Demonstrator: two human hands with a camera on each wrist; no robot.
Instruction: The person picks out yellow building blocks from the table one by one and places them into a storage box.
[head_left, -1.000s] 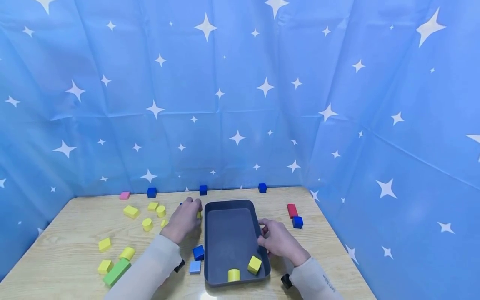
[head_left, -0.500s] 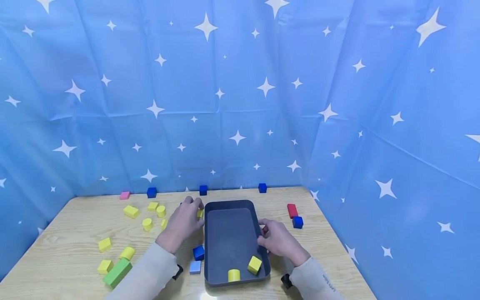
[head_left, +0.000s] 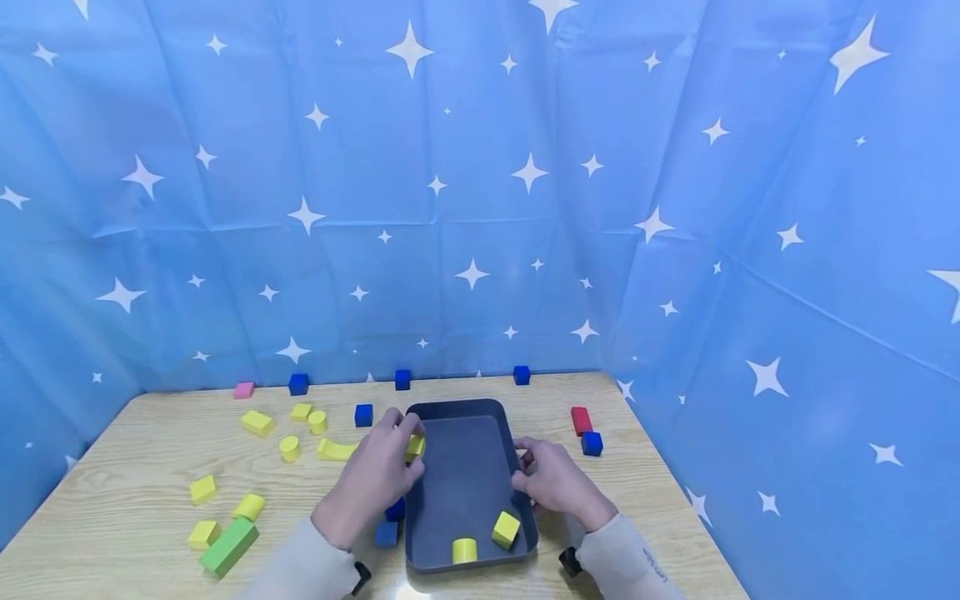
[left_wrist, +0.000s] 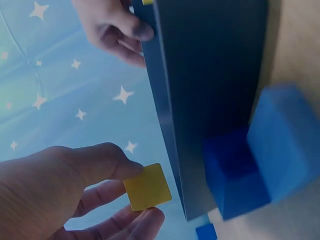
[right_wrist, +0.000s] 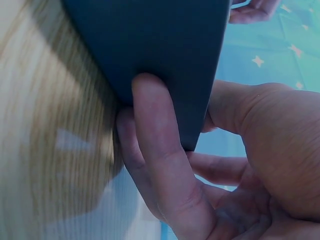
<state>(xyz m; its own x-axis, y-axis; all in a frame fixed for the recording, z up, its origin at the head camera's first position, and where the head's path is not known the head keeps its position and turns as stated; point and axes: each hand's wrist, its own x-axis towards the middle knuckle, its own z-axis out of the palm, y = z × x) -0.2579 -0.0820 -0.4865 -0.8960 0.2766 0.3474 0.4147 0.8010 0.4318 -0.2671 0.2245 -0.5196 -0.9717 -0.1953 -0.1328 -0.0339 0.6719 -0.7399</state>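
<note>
Think of the dark tray point(head_left: 459, 479) as a clock, with twelve by the star curtain point(head_left: 472, 167). It sits on the wood table point(head_left: 112, 500).

Far left, near eight o'clock, a long green block point(head_left: 228, 547) lies by a yellow cylinder point(head_left: 249, 507) and a yellow cube point(head_left: 204, 535). More yellow bits sit toward ten, like the small yellow block point(head_left: 257, 422), with a pink block point(head_left: 243, 390) farther back. A yellow curved block point(head_left: 336, 451) is partly hidden behind the left hand point(head_left: 381, 458).

The left hand has a square yellow block point(left_wrist: 148, 187) pinched between thumb and fingers, the gap just as wide as the block. It is by the tray's rim at about ten o'clock; I can't tell if they touch. The hold is near the block's edge, so a loose squeeze could make it slip. If the hand stays too low, the block could bump the rim and pop out. At eight, a dark blue block point(head_left: 395, 509) and a lighter blue block point(head_left: 387, 534) are close to the wall; the wrist could knock them.

In the tray, a yellow cylinder point(head_left: 464, 551) is at six and a yellow cube point(head_left: 506, 530) near five. If the tray tips, the cylinder might roll.

At three, the right hand point(head_left: 557, 477) grips the wall, thumb on one side, fingers point(right_wrist: 157, 115) on the other. Pulling hard there could slide or tilt the tray. Past it, at two, lie a red block point(head_left: 581, 421) and a blue cube point(head_left: 592, 444).
</note>
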